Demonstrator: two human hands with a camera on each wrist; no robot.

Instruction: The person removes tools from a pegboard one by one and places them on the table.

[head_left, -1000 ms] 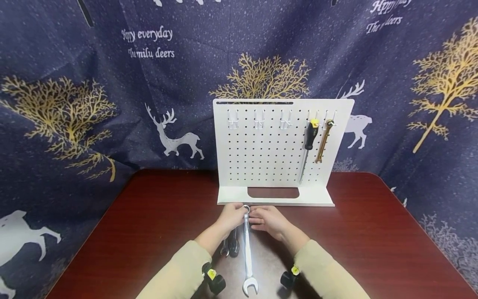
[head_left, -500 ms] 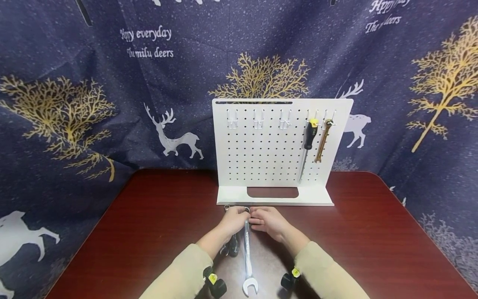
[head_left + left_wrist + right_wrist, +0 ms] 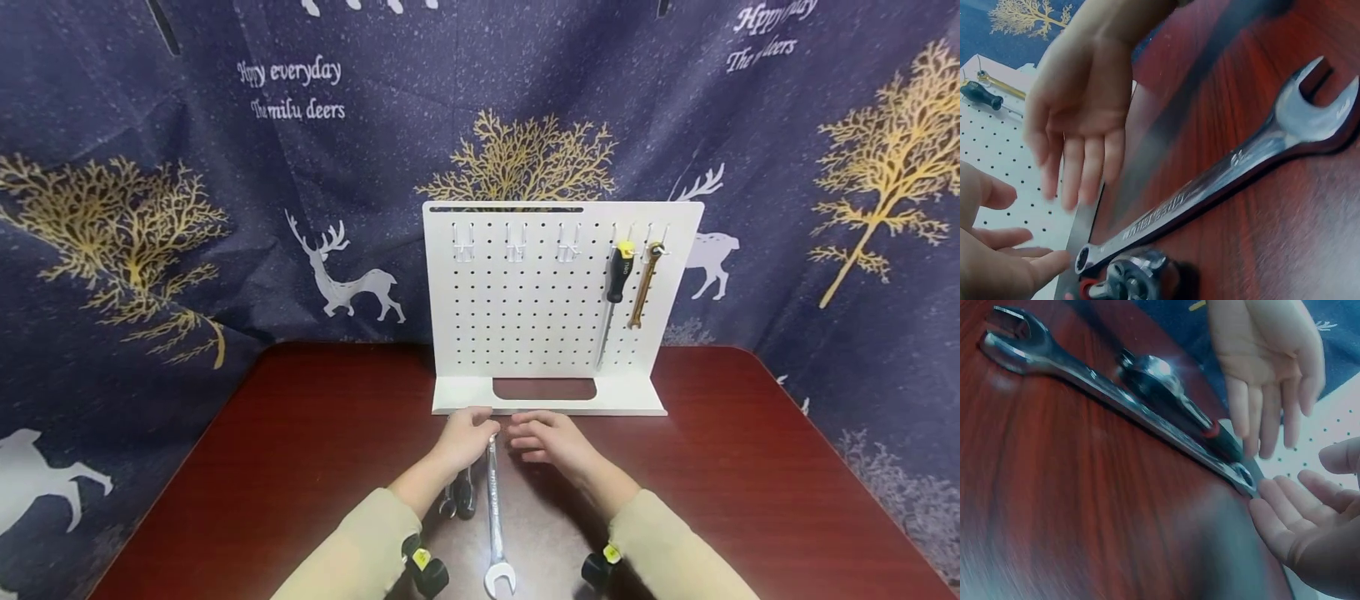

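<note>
A large chrome combination wrench (image 3: 495,517) lies lengthwise on the table, its open end toward me and its ring end at the left fingertips. My left hand (image 3: 462,437) hovers by that ring end; the left wrist view shows its thumb and fingers (image 3: 1047,265) spread apart, holding nothing. Just right of the wrench is my right hand (image 3: 553,442), with relaxed fingers (image 3: 1285,506) and an exposed palm. Left of the wrench lies a ratchet (image 3: 1160,372) with a chrome head, red collar and dark handle. A smaller wrench (image 3: 447,504) beside it is partly hidden by the left arm.
A white pegboard (image 3: 525,317) stands behind the hands with several clear hooks. On its right side hang a black-and-yellow screwdriver (image 3: 619,275) and a gold-coloured wrench (image 3: 645,287). The table (image 3: 300,467) is dark red wood, with a printed cloth (image 3: 360,167) behind.
My right hand has drawn back to the right, away from the wrench's ring end. The left hand dipped, then rose off the ring end. The wrench has stayed about where it was.
</note>
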